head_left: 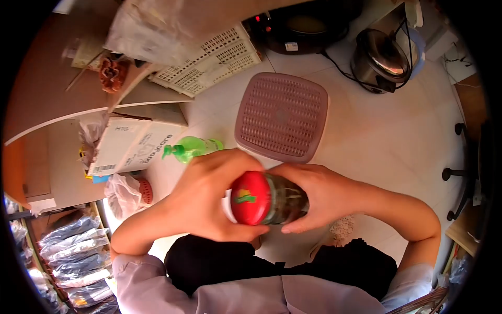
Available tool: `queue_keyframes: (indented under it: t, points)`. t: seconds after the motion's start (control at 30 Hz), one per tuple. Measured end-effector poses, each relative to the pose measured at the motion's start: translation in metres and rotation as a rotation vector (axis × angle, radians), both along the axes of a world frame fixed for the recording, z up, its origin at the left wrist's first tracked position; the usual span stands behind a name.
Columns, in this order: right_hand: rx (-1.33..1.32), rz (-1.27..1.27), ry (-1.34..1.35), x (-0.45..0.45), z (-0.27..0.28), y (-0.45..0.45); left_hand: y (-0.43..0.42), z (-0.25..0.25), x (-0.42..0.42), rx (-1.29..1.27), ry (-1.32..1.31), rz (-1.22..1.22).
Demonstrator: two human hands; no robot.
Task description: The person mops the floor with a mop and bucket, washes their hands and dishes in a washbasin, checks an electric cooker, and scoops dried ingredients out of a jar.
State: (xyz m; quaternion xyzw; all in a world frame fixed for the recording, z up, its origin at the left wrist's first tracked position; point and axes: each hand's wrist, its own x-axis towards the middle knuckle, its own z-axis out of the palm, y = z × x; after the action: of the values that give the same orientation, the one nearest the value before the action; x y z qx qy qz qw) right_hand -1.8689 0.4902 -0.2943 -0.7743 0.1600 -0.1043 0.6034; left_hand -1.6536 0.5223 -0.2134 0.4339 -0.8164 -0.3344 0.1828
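In front of my lap I hold a glass jar [286, 200] with dark contents, lying on its side in the air. Its red lid [251, 198], with a green and yellow print, faces left and toward me. My left hand [203, 193] is curled round the lid end, and something white shows by its palm. The body of the jar is gripped by my right hand [328, 192], thumb and fingers wrapped round it. A purple-brown plastic stool [282, 118] stands on the floor beyond my hands. A green pump bottle [194, 148] is just past my left hand.
To the left are a Babycare cardboard box [133, 141], a white plastic bag [123, 196] and shelves of plastic-wrapped packets [76, 256]. A white slotted crate [206, 60] lies beyond. At the back stand a black appliance [300, 26] and a metal pot with a cord [379, 60].
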Motion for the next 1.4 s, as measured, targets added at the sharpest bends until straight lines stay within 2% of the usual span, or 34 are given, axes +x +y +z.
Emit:
queue_keyframes:
  t: [0.03,0.07,0.1,0.13,0.17,0.2,0.27,0.3,0.37,0.4,0.47,0.5,0.53,0.6,0.67,0.73,0.77,0.8,0.87,0.9,0.93,1.0,1.03,1.17,1.2,1.3,1.4]
  points:
    - [0.009,0.000,0.014,-0.006,-0.010,0.004,-0.005,-0.017,-0.005,0.014,0.023,-0.017]
    - [-0.040,-0.135,0.068,-0.014,-0.023,0.014,-0.008,-0.031,-0.010,-0.001,0.040,-0.054]
    - [-0.092,-0.267,0.122,-0.020,-0.032,0.020,-0.011,-0.043,-0.009,0.133,0.040,-0.017]
    - [-0.079,-0.262,0.134,-0.026,-0.039,0.024,-0.013,-0.055,-0.008,0.347,0.055,0.088]
    - [-0.205,-0.386,0.246,-0.030,-0.043,0.029,-0.016,-0.067,-0.006,0.545,0.070,0.217]
    - [-0.335,-0.503,0.359,-0.034,-0.046,0.033,-0.018,-0.078,-0.005,0.569,0.079,0.222]
    - [-0.401,-0.518,0.342,-0.044,-0.055,0.034,-0.026,-0.101,-0.001,0.816,0.402,0.386]
    - [-0.388,-0.575,0.359,-0.048,-0.058,0.034,-0.031,-0.117,0.003,0.820,0.415,0.390]
    - [-0.341,-0.677,0.375,-0.051,-0.058,0.034,-0.040,-0.150,0.010,0.191,0.414,0.462]
    - [-0.344,-0.663,0.388,-0.051,-0.057,0.032,-0.045,-0.159,0.013,0.197,0.429,0.473]
    - [-0.525,-0.713,0.321,-0.053,-0.055,0.025,-0.049,-0.174,0.019,0.031,0.299,0.449]
    - [-0.574,-0.721,0.322,-0.053,-0.054,0.021,-0.048,-0.165,0.019,0.185,0.190,0.457]
    - [-0.573,-0.702,0.338,-0.052,-0.054,0.018,-0.047,-0.167,0.022,0.197,0.207,0.468]
    - [-0.710,-0.726,0.332,-0.052,-0.053,0.010,-0.047,-0.171,0.025,-0.260,-0.071,0.385]
    - [-0.774,-0.680,0.351,-0.052,-0.047,0.002,-0.042,-0.156,0.019,-0.334,-0.108,0.431]
    - [-0.897,-0.605,0.335,-0.047,-0.036,-0.006,-0.034,-0.143,0.011,-0.416,0.038,0.346]
    - [-0.906,-0.591,0.342,-0.046,-0.027,-0.010,-0.029,-0.146,0.003,-0.238,0.271,0.345]
    - [-1.005,-0.587,0.310,-0.044,-0.015,-0.012,-0.026,-0.148,-0.005,-0.240,0.281,0.361]
    - [-1.239,-0.523,0.375,-0.033,0.011,-0.006,-0.026,-0.150,-0.024,0.678,1.149,0.519]
    - [-1.358,-0.496,0.401,-0.027,0.024,-0.003,-0.031,-0.149,-0.035,0.873,1.328,0.621]
    - [-1.418,-0.395,0.485,-0.016,0.026,0.000,-0.028,-0.148,-0.047,0.871,1.345,0.634]
    - [-1.488,-0.226,0.589,0.002,0.023,0.001,-0.015,-0.143,-0.061,1.346,1.520,0.630]
    - [-1.451,-0.215,0.571,0.004,0.013,-0.002,-0.020,-0.141,-0.058,1.419,1.534,0.740]
    - [-1.340,-0.231,0.487,0.002,-0.002,-0.006,-0.015,-0.157,-0.041,1.494,1.561,0.596]
    - [-1.174,-0.244,0.361,-0.002,0.002,-0.010,-0.013,-0.157,-0.042,1.508,1.563,0.596]
    - [-0.914,-0.315,0.132,-0.010,0.002,-0.023,-0.013,-0.157,-0.043,1.648,1.645,0.615]
    - [-0.834,-0.365,0.023,-0.016,-0.010,-0.024,-0.014,-0.151,-0.045,1.696,1.668,0.564]
